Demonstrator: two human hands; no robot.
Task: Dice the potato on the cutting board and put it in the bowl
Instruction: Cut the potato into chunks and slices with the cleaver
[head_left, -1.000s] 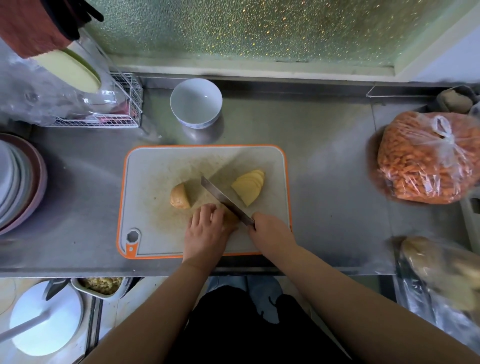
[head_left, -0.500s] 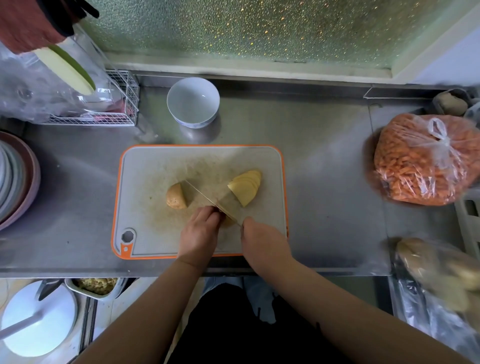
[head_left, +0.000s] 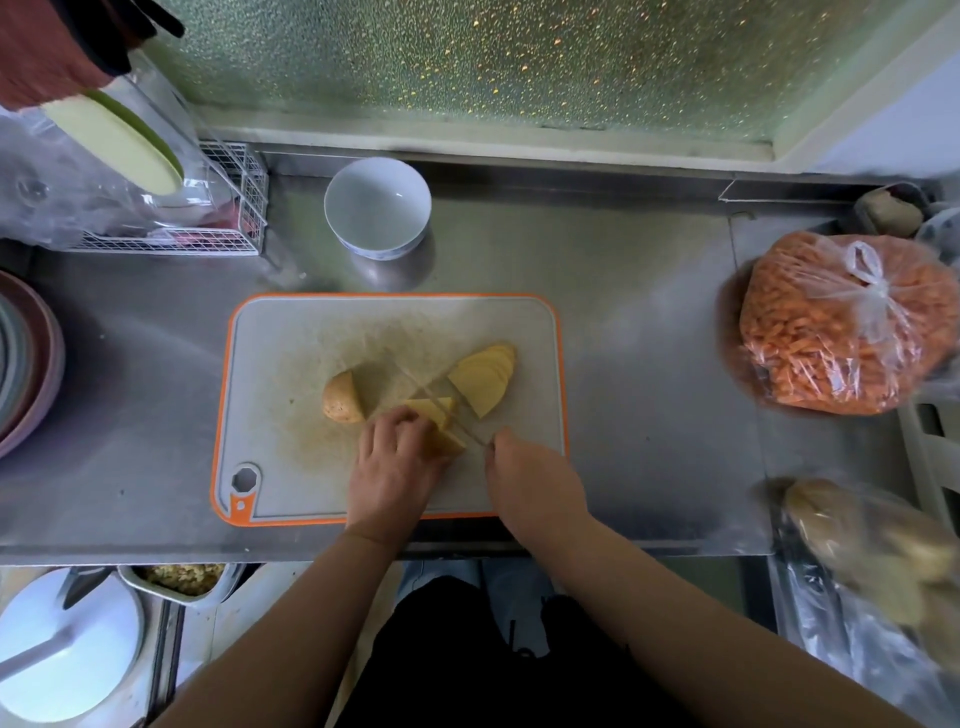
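Steel counter (head_left: 649, 364) runs under frosted glass on my feed. At far left I see stacked plates (head_left: 26, 358), then the white bowl (head_left: 377, 208) behind the orange-rimmed cutting board (head_left: 291, 364). On the board lie a potato end (head_left: 340, 399), then my left hand (head_left: 392, 462), fingers curled over the potato piece (head_left: 434, 415). My right hand (head_left: 530, 478) grips a blurred knife (head_left: 441, 410); fanned slices (head_left: 485, 379) lie beyond. A bag of carrots (head_left: 831, 332) sits at right.

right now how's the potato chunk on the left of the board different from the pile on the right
The left potato chunk is one uncut end piece with brown skin showing; the right pile is thin slices fanned together, pale yellow cut faces up. The chunk is rounded and stands taller; the slices lean flat and overlapping. Both lie on the cutting board, untouched by either hand.
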